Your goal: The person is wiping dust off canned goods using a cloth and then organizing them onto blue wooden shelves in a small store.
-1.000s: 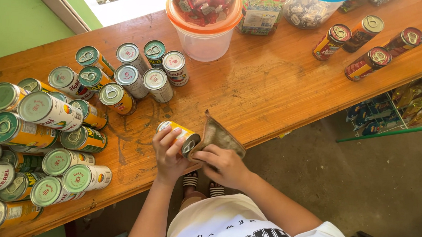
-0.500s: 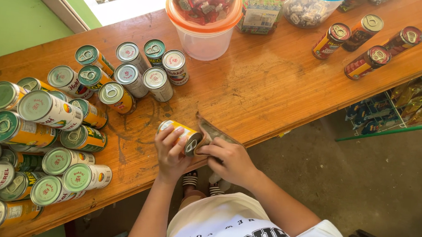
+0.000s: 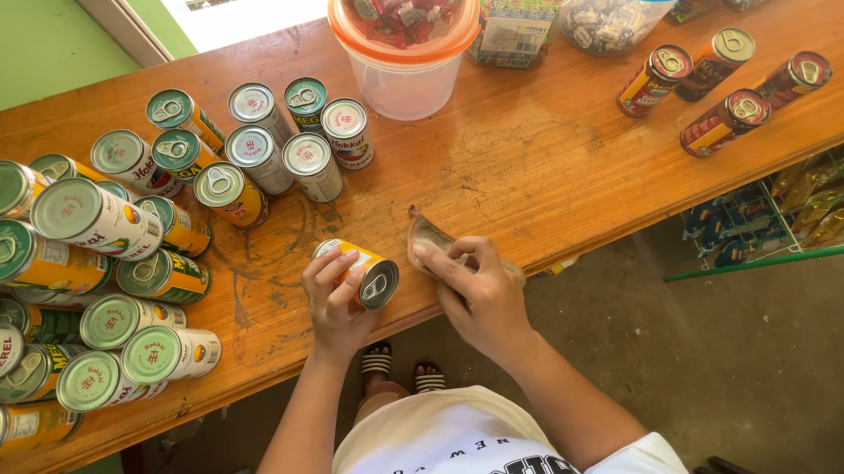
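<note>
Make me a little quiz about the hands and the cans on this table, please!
1. True or false: the left hand holds a yellow can lying on its side.
2. What does the right hand press on the wooden table?
A. a brownish cloth
B. a spoon
C. a lid
3. Fill the gap: the four tall cans at the far right stand ____ from the big crowd of cans at the left.

Key: 1 true; 2 A, the brownish cloth; 3 apart.
</note>
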